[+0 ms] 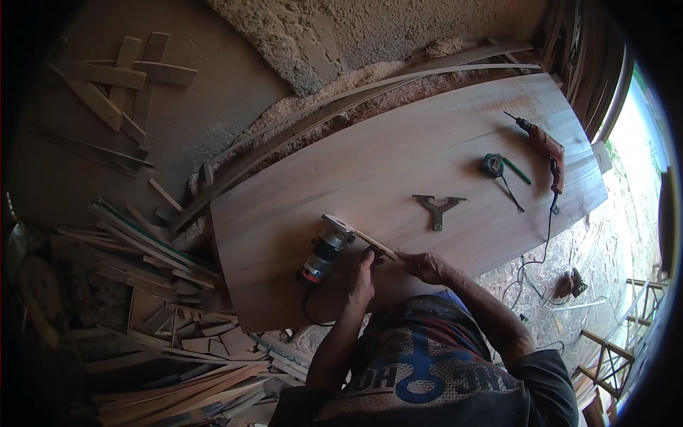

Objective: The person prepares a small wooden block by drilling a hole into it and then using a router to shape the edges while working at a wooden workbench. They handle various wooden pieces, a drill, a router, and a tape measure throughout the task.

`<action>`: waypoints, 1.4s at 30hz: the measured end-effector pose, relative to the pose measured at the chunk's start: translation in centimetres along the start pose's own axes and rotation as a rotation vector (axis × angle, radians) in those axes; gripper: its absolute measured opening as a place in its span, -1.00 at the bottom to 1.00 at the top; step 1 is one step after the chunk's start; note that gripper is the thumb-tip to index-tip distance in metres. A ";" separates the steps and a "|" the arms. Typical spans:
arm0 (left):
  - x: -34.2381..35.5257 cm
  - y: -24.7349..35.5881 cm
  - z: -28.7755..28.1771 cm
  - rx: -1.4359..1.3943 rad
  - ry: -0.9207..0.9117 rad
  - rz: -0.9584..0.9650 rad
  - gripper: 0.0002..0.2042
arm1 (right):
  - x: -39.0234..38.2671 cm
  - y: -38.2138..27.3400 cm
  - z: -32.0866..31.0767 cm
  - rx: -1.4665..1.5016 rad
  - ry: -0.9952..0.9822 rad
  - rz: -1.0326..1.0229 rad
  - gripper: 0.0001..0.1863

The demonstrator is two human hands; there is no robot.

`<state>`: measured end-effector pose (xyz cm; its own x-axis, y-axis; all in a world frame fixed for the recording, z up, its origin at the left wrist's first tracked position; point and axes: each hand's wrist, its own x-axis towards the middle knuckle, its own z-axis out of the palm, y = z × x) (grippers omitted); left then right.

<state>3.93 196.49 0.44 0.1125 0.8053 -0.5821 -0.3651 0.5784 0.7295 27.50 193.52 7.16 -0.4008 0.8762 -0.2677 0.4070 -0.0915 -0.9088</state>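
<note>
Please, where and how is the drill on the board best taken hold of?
Probably by the handle, coming from the board's right edge. The drill lies with its handle pointing back toward the person, cord leaving the lower end, while the bit points away to the left.

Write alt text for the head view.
A person's right hand grips a thin, pale, wooden-looking strip, left hand close by, near a silver, cylindrical power tool on a pale wooden board; a dark metal Y-shaped bracket and reddish corded drill lie farther right.
</note>
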 end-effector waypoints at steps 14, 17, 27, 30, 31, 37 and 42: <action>-0.1 -0.5 0.0 -0.050 0.001 -0.034 -0.65 | -0.2 -0.6 0.2 -0.042 0.039 0.097 -0.49; 0.8 -1.4 -0.7 -0.150 -0.022 -0.097 -0.64 | -0.3 -0.9 0.2 -0.154 0.128 0.113 -0.55; -0.1 -0.6 0.1 0.000 0.058 -0.026 -0.64 | -0.5 -1.9 1.5 -0.264 0.310 0.009 -0.49; -0.8 0.3 1.0 0.029 0.087 -0.002 -0.68 | -0.8 -2.0 1.7 -0.291 0.193 0.058 -0.44; -0.9 0.4 1.1 0.026 0.101 0.001 -0.69 | -0.9 -1.6 1.9 -0.284 0.205 0.051 -0.44; -1.0 0.6 1.1 -0.002 0.054 0.030 -0.73 | -0.8 -0.6 2.2 -0.295 0.197 0.071 -0.43; -1.5 1.0 1.6 0.155 0.052 0.139 -0.74 | -0.9 -0.4 1.8 -0.302 0.171 0.071 -0.43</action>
<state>4.90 196.10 2.62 0.0219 0.8732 -0.4869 -0.2267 0.4786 0.8482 26.21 191.88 7.22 -0.2297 0.9417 -0.2457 0.6632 -0.0333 -0.7477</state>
